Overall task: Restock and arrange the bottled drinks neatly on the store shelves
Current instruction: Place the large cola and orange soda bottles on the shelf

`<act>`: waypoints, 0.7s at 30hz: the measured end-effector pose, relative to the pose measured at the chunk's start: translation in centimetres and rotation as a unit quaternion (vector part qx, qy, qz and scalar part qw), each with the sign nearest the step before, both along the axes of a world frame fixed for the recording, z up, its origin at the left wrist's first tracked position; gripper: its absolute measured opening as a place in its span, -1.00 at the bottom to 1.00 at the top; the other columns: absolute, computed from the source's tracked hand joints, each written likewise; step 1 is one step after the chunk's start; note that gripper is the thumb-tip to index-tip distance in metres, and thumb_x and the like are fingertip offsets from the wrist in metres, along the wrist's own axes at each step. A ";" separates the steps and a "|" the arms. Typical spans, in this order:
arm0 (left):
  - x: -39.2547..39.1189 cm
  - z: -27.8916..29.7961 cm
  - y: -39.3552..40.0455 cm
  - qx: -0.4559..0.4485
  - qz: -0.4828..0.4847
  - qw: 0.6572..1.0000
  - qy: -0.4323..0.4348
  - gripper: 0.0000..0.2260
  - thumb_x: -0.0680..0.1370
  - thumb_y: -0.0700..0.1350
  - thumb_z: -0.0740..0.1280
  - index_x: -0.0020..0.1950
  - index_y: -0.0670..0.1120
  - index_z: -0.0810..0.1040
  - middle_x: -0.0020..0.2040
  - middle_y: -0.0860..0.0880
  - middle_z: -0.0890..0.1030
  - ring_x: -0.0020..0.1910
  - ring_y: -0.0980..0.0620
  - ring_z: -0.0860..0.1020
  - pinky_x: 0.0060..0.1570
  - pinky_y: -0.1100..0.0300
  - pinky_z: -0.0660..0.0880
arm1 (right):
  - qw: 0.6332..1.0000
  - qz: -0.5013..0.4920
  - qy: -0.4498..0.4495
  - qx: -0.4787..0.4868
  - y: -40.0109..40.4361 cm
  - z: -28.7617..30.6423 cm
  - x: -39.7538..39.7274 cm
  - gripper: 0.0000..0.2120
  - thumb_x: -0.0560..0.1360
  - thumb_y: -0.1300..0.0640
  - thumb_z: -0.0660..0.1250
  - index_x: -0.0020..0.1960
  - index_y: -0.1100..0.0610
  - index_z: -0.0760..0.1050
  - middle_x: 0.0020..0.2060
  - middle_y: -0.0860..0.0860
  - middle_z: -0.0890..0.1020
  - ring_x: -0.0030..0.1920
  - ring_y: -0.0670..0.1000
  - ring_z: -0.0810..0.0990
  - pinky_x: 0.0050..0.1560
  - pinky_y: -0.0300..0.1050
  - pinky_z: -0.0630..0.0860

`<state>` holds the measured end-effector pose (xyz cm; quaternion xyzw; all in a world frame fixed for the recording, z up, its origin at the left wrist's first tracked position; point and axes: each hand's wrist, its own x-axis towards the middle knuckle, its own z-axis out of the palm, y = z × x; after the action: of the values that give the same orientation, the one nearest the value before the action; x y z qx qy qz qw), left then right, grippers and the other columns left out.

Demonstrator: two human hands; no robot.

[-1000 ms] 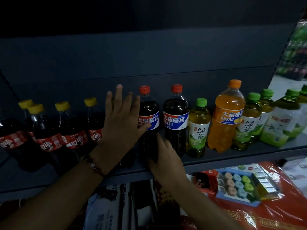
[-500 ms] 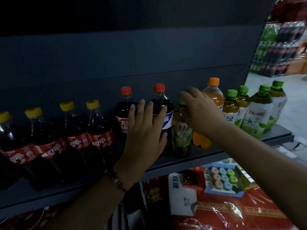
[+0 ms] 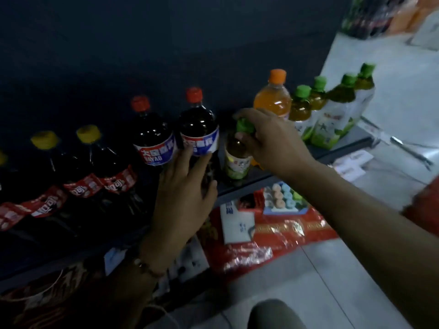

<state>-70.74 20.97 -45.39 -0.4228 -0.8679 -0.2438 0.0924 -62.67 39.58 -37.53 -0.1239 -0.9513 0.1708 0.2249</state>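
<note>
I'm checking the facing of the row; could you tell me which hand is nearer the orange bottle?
The right hand: it grips the green-capped tea bottle just in front of the orange bottle. The left hand is further left, fingers on a cola bottle.

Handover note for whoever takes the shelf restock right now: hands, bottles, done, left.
Left hand: open, straight fingers against the right-hand red-capped cola bottle.
Right hand: grips the small green tea bottle at cap and neck; the bottle stands on the shelf just right of that cola.
Row, left to right: yellow-capped colas, two red-capped colas, the held green tea, orange drink, more green teas.
Done: bottles stand upright in one row.
Left: probably set the green tea in line, close the gap to the orange drink, turn labels forward.
</note>
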 end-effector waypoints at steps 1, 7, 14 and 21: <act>1.2 1.2 -0.7 0.013 -0.006 0.996 -0.088 -0.45 0.58 0.06 0.32 0.55 0.06 0.28 0.56 -0.03 0.24 0.52 -0.06 0.22 0.41 -0.10 0.33 | 1.000 0.000 -0.014 -0.011 -0.5 0.8 1.1 -0.64 0.56 0.09 0.28 0.35 0.05 0.40 0.15 0.06 0.54 0.00 0.06 0.57 -0.09 -0.05 0.50; 9.7 10.6 -2.2 0.097 -0.027 0.899 -0.425 -0.28 0.43 0.21 0.38 0.54 0.19 0.18 0.51 0.11 0.33 0.42 0.21 0.34 0.32 0.21 0.36 | 0.990 0.048 -0.101 -0.089 -4.5 11.8 7.4 -0.58 0.57 0.07 0.28 0.40 0.01 0.32 0.20 0.06 0.53 0.09 0.08 0.55 0.02 0.03 0.54; 16.9 25.5 -4.0 0.137 -0.023 0.885 -0.445 -0.32 0.38 0.17 0.47 0.42 0.00 0.36 0.22 0.07 0.58 0.15 0.16 0.58 0.04 0.33 0.51 | 0.933 0.056 -0.117 -0.335 -7.0 26.0 14.5 -0.55 0.55 0.12 0.31 0.37 -0.10 0.27 0.11 -0.15 0.52 0.08 -0.13 0.54 -0.07 -0.28 0.57; 22.1 35.5 -5.3 0.266 0.033 0.798 -0.541 -0.58 0.32 -0.08 0.56 0.14 -0.01 0.56 -0.03 0.04 0.71 -0.02 0.08 0.67 -0.08 0.21 0.60 | 0.831 -0.009 -0.047 -0.555 -9.1 31.8 21.6 -0.56 0.54 0.01 0.30 0.41 -0.02 0.35 0.12 -0.09 0.58 0.16 -0.11 0.57 0.14 -0.12 0.56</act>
<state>-48.66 15.64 -9.85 -0.1521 -0.6915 -0.6505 -0.2751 -41.11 30.45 -5.68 -0.2445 -0.7050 0.6615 0.0748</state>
